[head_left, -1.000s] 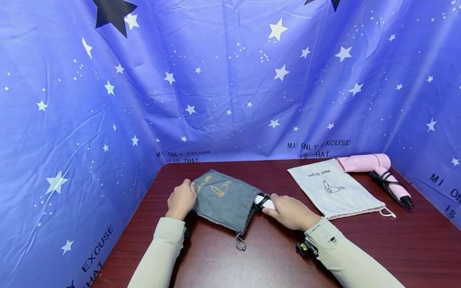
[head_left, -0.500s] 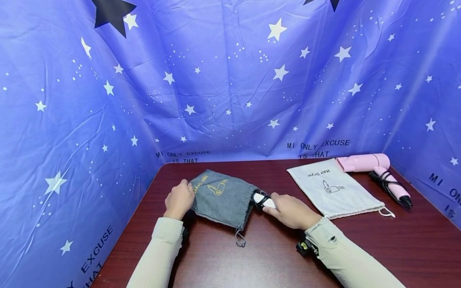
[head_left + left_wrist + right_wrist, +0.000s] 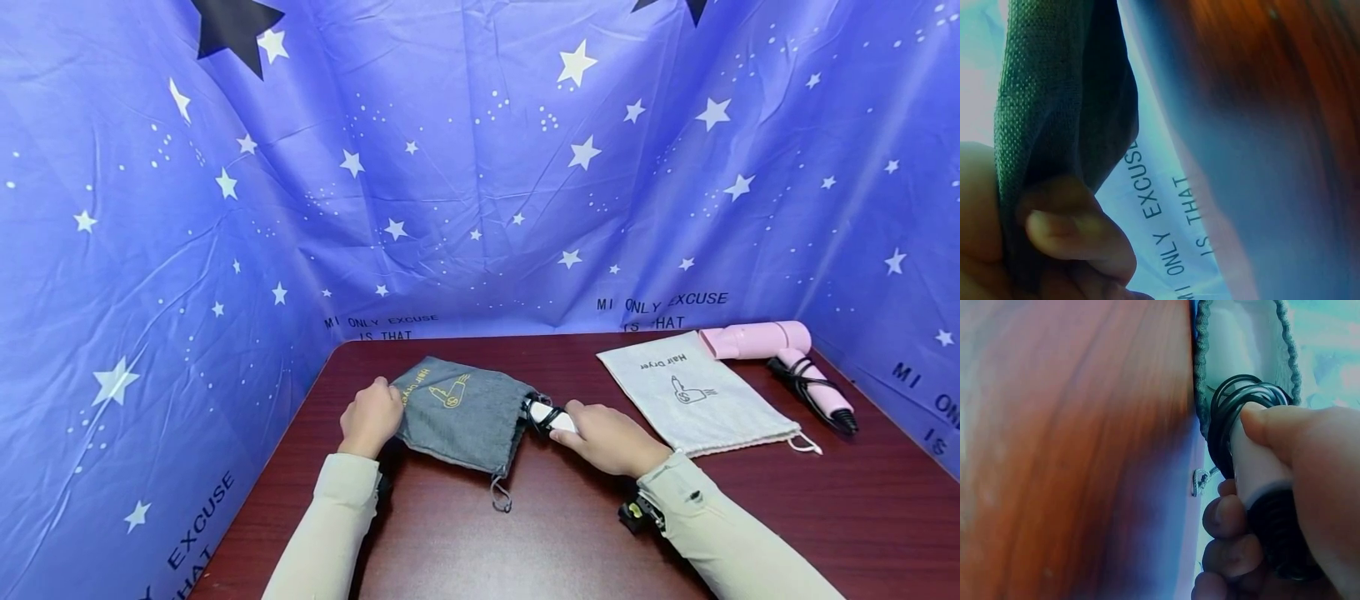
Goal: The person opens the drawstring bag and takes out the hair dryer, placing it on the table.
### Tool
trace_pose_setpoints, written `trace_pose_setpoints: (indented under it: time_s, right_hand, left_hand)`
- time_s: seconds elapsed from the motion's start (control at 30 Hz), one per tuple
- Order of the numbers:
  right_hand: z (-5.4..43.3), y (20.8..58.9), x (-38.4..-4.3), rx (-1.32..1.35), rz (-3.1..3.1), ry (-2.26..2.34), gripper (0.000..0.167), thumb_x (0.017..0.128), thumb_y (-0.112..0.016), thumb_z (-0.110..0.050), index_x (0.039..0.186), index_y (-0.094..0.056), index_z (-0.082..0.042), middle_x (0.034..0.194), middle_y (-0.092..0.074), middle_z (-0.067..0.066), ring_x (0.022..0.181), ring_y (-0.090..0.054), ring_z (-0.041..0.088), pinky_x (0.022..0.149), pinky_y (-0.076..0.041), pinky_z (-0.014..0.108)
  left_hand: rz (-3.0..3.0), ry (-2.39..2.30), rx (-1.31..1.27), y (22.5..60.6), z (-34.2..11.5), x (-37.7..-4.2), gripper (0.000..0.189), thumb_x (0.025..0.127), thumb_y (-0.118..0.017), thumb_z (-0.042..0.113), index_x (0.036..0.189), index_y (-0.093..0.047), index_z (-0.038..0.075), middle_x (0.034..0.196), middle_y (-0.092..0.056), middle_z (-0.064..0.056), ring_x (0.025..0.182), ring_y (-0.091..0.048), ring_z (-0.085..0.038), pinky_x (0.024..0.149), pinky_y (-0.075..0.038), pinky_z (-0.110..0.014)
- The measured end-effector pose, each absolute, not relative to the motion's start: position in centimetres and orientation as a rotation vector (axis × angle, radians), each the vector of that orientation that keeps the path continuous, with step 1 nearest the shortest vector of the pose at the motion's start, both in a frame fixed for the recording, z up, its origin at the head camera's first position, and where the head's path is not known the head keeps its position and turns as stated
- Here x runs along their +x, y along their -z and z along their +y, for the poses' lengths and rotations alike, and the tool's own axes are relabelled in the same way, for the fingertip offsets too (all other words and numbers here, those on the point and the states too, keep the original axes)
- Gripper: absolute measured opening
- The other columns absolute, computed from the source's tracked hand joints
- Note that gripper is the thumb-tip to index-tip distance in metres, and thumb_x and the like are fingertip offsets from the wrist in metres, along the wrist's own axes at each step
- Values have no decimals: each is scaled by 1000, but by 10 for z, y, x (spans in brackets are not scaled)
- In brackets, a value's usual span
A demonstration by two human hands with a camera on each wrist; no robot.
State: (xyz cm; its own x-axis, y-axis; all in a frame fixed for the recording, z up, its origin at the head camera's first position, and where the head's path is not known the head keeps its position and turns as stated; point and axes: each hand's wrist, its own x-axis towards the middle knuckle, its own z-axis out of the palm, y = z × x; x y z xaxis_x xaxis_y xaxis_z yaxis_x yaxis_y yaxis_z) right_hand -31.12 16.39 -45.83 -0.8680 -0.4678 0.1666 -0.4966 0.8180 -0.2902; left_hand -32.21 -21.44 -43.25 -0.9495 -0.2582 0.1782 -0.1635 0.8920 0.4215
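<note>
My left hand grips the closed left corner of a grey drawstring bag printed "Hair Dryer" in yellow. In the left wrist view, the bag's cloth passes between curled fingers and thumb. At the bag's mouth on the right, my right hand holds the handle of a white hair dryer. Black cord is wound round that handle, just ahead of my thumb. The dryer's body lies inside the bag, mostly hidden; the right wrist view shows its white part through the gathered opening.
A white drawstring bag printed "Hair Dryer" lies flat on the dark red table at the right. Beside it rests a pink hair dryer, its handle wrapped in black cord. Blue starry cloth hangs behind and at the sides.
The grey bag and my left hand have shifted slightly left. My right hand has edged right with the handle, and a little more of the cord-wrapped handle shows outside the mouth.
</note>
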Motion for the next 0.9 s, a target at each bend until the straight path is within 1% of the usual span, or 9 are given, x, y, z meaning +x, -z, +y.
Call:
trace_pose_setpoints:
  time_s: [0.17, 0.3, 0.33, 0.47, 0.57, 0.73, 0.9]
  right_hand:
    - [165, 459, -313, 786, -2898, -493, 36, 99, -65, -46, 101, -57, -11, 75, -57, -4, 69, -57, 12, 66, -49, 41]
    - [165, 459, -314, 804, -2887, -488, 37, 99, -65, -47, 101, -57, -11, 76, -58, -4, 70, -60, 12, 67, -50, 42]
    - [166, 459, -314, 807, -2886, -486, 37, 99, -65, -47, 101, -57, -11, 76, -59, -4, 71, -60, 12, 67, -50, 42]
    - [166, 458, -314, 821, -2878, -478, 38, 99, -65, -49, 102, -58, -12, 78, -61, -4, 74, -64, 14, 68, -51, 43]
    - [166, 456, -313, 829, -2871, -472, 37, 99, -65, -49, 103, -58, -13, 78, -61, -5, 75, -64, 14, 68, -51, 42]
    - [166, 455, -312, 850, -2852, -457, 33, 99, -65, -48, 102, -57, -15, 78, -60, -6, 77, -66, 15, 68, -51, 42]
    - [165, 454, -311, 873, -2842, -444, 34, 99, -64, -50, 101, -56, -17, 78, -60, -6, 79, -67, 16, 68, -51, 42]
  left_hand:
    - [-2836, 595, 344, 432, -217, -322, 42, 101, -34, 27, 114, -66, 4, 117, -70, -29, 99, -68, -48, 77, -51, -64]
    - [-2837, 603, 352, 433, -220, -323, 41, 100, -35, 28, 112, -67, 4, 118, -70, -29, 100, -68, -48, 78, -51, -63]
    - [-2837, 606, 353, 434, -221, -323, 41, 100, -37, 29, 110, -68, 5, 117, -70, -28, 101, -68, -47, 78, -51, -63]
    - [-2864, 611, 356, 435, -222, -323, 39, 99, -42, 35, 91, -70, 9, 115, -72, -24, 99, -69, -44, 74, -52, -60]
    - [-2897, 608, 349, 436, -222, -324, 41, 100, -45, 41, 78, -65, 12, 109, -73, -21, 94, -69, -42, 69, -52, -57]
    - [-2904, 627, 325, 438, -220, -325, 45, 103, -48, 48, 80, -65, 14, 105, -73, -19, 92, -70, -40, 67, -52, -55]
    - [-2873, 630, 290, 438, -220, -326, 44, 104, -49, 48, 86, -70, 14, 103, -74, -19, 88, -70, -38, 65, -51, -53]
